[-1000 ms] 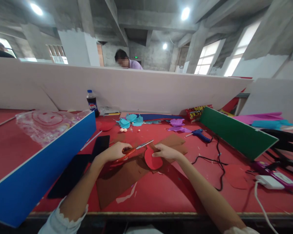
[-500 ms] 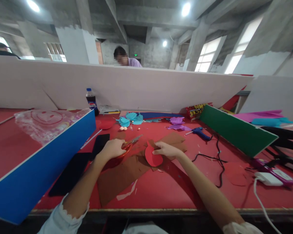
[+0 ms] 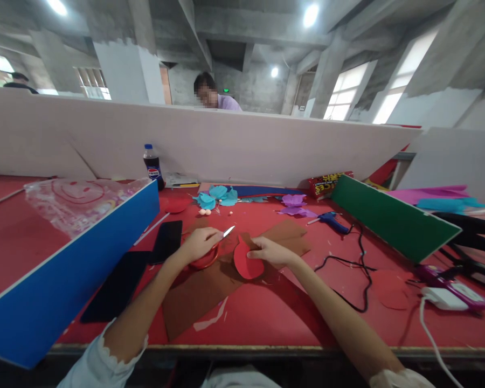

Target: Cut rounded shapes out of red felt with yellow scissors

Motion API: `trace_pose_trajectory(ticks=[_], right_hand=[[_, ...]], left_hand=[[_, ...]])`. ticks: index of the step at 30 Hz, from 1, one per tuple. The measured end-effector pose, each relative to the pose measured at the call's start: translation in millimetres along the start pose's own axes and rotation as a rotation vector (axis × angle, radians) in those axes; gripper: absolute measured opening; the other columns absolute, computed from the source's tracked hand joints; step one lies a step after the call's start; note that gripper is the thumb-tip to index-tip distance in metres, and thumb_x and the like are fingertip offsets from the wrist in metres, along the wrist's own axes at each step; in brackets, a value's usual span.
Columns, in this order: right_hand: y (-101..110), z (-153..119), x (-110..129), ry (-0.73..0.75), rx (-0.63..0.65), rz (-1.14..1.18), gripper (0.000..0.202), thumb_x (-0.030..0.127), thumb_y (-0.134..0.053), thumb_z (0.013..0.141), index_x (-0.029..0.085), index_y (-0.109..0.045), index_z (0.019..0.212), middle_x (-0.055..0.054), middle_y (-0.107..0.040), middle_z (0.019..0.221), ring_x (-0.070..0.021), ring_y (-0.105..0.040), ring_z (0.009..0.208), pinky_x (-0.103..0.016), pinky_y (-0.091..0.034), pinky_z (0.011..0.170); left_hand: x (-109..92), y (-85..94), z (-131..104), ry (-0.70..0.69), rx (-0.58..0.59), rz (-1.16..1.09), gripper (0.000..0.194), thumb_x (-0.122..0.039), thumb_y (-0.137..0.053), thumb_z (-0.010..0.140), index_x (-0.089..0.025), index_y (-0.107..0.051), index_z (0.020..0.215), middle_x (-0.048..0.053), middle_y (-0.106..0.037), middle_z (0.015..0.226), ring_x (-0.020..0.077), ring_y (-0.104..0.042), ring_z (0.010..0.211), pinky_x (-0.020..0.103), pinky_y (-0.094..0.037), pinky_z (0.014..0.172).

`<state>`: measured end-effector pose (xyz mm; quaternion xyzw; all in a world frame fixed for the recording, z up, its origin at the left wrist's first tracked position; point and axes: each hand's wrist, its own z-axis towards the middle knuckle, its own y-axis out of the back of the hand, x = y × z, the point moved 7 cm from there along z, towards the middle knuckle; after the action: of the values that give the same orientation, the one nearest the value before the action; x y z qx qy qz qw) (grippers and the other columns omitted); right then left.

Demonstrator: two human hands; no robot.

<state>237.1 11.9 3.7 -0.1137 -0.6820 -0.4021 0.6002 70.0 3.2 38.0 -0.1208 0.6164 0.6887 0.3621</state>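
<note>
My left hand (image 3: 201,242) is closed around the red-handled scissors (image 3: 207,261), whose blades point up and to the right. In my right hand (image 3: 270,251) is a rounded red paper piece (image 3: 247,262) with a narrow tip at its top, pinched at its right edge between thumb and fingers. Brown paper sheets (image 3: 200,293) lie on the red table under both hands. The blades are a little left of the red piece, apart from it.
A blue panel (image 3: 76,269) stands left and a green panel (image 3: 392,218) right. Behind are a cola bottle (image 3: 152,167), blue petals (image 3: 218,195) and purple petals (image 3: 293,202). A glue gun (image 3: 333,221) with a black cord lies right. Beyond the white partition is a person.
My left hand has moved right over the scissors, and the blades now look closed. The red paper in my right hand has shifted slightly left.
</note>
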Motion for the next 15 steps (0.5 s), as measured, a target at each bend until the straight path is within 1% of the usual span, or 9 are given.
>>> trace_pose_trajectory(ticks=[1, 2, 3, 5, 6, 7, 8, 10, 15], right_hand=[[-4.3, 0.7, 3.6, 0.012, 0.013, 0.025, 0.022, 0.025, -0.053, 0.070, 0.014, -0.059, 0.088, -0.001, -0.060, 0.083, -0.0152, -0.051, 0.074, -0.027, -0.039, 0.069], [-8.4, 1.4, 7.4, 0.026, 0.024, 0.054, 0.024, 0.025, -0.053, 0.070, 0.015, -0.059, 0.091, -0.001, -0.060, 0.085, -0.0161, -0.052, 0.077, -0.028, -0.039, 0.072], [-11.8, 2.1, 11.1, 0.043, 0.027, 0.090, 0.026, 0.025, -0.052, 0.071, 0.015, -0.058, 0.094, -0.001, -0.060, 0.088, -0.0170, -0.052, 0.082, -0.029, -0.039, 0.075], [-16.7, 3.6, 16.1, 0.069, 0.026, 0.155, 0.029, 0.025, -0.053, 0.071, 0.016, -0.057, 0.098, -0.002, -0.060, 0.091, -0.0184, -0.052, 0.089, -0.032, -0.039, 0.079], [-17.9, 4.4, 16.7, 0.073, 0.017, 0.191, 0.030, 0.025, -0.053, 0.071, 0.016, -0.057, 0.099, -0.002, -0.061, 0.092, -0.0187, -0.053, 0.090, -0.032, -0.039, 0.080], [-18.4, 5.2, 16.1, 0.070, 0.007, 0.221, 0.031, 0.026, -0.053, 0.071, 0.016, -0.057, 0.100, -0.003, -0.061, 0.092, -0.0189, -0.053, 0.089, -0.033, -0.040, 0.080], [-18.3, 6.0, 14.5, 0.063, -0.006, 0.247, 0.032, 0.026, -0.054, 0.070, 0.016, -0.057, 0.100, -0.003, -0.061, 0.092, -0.0190, -0.054, 0.088, -0.034, -0.041, 0.079], [-16.8, 7.6, 9.7, 0.042, -0.032, 0.278, 0.032, 0.028, -0.056, 0.069, 0.016, -0.057, 0.099, -0.003, -0.062, 0.089, -0.0190, -0.055, 0.085, -0.034, -0.041, 0.077], [-9.3, 10.6, 2.3, 0.029, -0.163, 0.290, 0.028, 0.029, -0.058, 0.069, 0.016, -0.059, 0.093, -0.002, -0.062, 0.083, -0.0173, -0.054, 0.080, -0.032, -0.042, 0.074]], left_hand=[[-4.5, -5.6, -0.4, -0.014, 0.009, -0.144, 0.039, -0.046, -0.038, 0.078, -0.019, -0.063, 0.090, 0.003, -0.066, 0.082, 0.0153, -0.058, 0.072, 0.022, -0.040, 0.063], [-7.7, -13.8, -1.1, -0.014, 0.050, -0.258, 0.038, -0.045, -0.043, 0.075, -0.018, -0.062, 0.094, 0.003, -0.066, 0.084, 0.0147, -0.058, 0.069, 0.021, -0.040, 0.060], [-9.7, -24.6, -2.5, -0.001, 0.125, -0.332, 0.037, -0.045, -0.048, 0.072, -0.018, -0.063, 0.092, 0.003, -0.066, 0.083, 0.0142, -0.058, 0.066, 0.020, -0.040, 0.057], [-9.8, -46.1, -6.8, 0.054, 0.283, -0.415, 0.032, -0.043, -0.054, 0.068, -0.015, -0.064, 0.080, 0.002, -0.065, 0.068, 0.0136, -0.057, 0.058, 0.020, -0.039, 0.051], [-7.7, -54.6, -8.9, 0.090, 0.341, -0.442, 0.031, -0.043, -0.055, 0.067, -0.015, -0.063, 0.074, 0.001, -0.063, 0.062, 0.0131, -0.056, 0.055, 0.019, -0.039, 0.049], [-4.6, -60.4, -10.1, 0.122, 0.368, -0.457, 0.030, -0.043, -0.055, 0.067, -0.014, -0.062, 0.070, 0.001, -0.061, 0.057, 0.0126, -0.055, 0.052, 0.019, -0.038, 0.047], [-0.6, -63.8, -10.3, 0.150, 0.367, -0.459, 0.030, -0.043, -0.054, 0.068, -0.014, -0.060, 0.067, 0.000, -0.060, 0.053, 0.0119, -0.054, 0.050, 0.018, -0.037, 0.045], [7.4, -65.9, -8.8, 0.177, 0.324, -0.443, 0.032, -0.045, -0.052, 0.069, -0.014, -0.058, 0.064, 0.000, -0.058, 0.049, 0.0109, -0.053, 0.046, 0.018, -0.034, 0.043], [16.8, -62.3, -3.4, 0.175, 0.220, -0.402, 0.035, -0.046, -0.048, 0.071, -0.014, -0.052, 0.058, 0.001, -0.058, 0.047, 0.0107, -0.052, 0.044, 0.018, -0.032, 0.042]])
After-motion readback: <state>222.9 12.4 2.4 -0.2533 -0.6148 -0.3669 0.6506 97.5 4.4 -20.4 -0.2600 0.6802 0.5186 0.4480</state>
